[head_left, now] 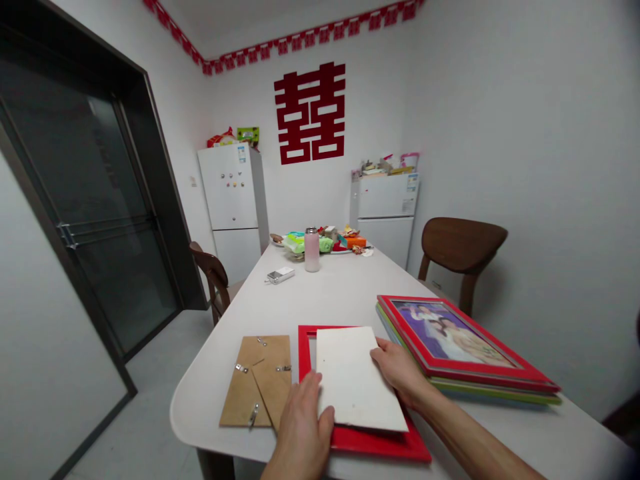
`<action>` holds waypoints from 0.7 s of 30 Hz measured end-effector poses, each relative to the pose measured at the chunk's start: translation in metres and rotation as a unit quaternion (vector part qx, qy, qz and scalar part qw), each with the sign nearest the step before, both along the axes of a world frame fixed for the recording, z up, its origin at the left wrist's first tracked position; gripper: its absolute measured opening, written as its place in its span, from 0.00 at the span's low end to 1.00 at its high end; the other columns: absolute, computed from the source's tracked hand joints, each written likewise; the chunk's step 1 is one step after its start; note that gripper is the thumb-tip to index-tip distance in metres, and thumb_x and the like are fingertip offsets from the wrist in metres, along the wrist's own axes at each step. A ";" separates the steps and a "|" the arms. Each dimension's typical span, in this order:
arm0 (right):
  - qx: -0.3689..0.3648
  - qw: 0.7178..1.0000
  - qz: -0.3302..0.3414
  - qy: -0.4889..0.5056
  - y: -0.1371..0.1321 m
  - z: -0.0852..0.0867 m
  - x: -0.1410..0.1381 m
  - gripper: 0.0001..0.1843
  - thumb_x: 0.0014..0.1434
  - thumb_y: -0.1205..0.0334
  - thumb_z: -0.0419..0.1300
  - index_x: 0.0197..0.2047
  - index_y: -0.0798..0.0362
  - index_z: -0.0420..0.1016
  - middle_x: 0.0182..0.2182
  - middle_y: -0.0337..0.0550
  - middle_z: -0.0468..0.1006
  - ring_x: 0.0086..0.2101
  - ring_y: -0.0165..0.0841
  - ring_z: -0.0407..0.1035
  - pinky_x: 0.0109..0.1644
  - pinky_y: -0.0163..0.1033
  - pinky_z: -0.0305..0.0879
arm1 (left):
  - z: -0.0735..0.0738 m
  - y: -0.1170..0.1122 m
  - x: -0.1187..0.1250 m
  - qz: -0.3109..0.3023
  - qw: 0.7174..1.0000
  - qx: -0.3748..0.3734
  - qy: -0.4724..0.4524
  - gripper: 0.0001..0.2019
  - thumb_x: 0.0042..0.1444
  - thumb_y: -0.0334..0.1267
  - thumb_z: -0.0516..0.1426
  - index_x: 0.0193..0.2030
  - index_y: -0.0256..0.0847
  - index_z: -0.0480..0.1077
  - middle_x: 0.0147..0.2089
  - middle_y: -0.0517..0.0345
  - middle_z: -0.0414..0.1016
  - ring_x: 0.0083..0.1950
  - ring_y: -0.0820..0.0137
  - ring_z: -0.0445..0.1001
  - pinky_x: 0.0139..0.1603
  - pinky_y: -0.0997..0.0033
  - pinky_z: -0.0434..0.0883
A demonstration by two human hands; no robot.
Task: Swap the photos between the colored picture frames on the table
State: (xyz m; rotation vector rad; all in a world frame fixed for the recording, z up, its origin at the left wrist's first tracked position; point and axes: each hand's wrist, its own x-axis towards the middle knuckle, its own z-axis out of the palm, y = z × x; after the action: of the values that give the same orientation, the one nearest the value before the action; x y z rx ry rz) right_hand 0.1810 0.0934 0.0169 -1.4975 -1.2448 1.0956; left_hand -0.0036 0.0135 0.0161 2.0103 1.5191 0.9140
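White, smooth table (330, 293), rounded corner at my 8 o'clock. Bearings below run from the red frame under my hands. At 2 to 3 o'clock, a stack of picture frames (480, 375), red on top, green and blue edges beneath; the top one holds a photograph (450, 333), purple ground, pale-clothed figures. The red frame (370, 442): flat-bordered, rectangular. Just beside it at 9 o'clock, a brown fibreboard backing (243, 393) with a slanting flap. Over the red frame lies a white board (357, 380), matt, askew, overlapping its border. My left hand (304, 427) is spread at the board's left edge, thumb well off the fingers. My right hand (400, 373) bends over its right edge; whether it pinches, I can't tell. Toward 11, a pink bottle (311, 253), metallic cap, contents hidden. Smallest: metal clips (241, 368) on the backing.
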 end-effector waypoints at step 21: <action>0.030 0.879 0.019 -0.476 -0.004 0.009 -0.011 0.19 0.49 0.57 0.47 0.36 0.62 0.70 0.35 0.62 0.73 0.37 0.46 0.67 0.37 0.44 0.58 | 0.008 0.000 0.013 -0.037 0.973 -0.005 0.227 0.21 0.49 0.32 0.49 0.52 0.32 0.61 0.56 0.45 0.60 0.57 0.59 0.57 0.57 0.55 0.54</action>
State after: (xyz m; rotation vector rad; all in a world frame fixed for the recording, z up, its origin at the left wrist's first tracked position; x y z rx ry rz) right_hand 0.1704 0.0898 0.0256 -2.0518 -1.9273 0.2691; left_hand 0.0097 0.0132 0.0241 2.3622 1.6542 0.4281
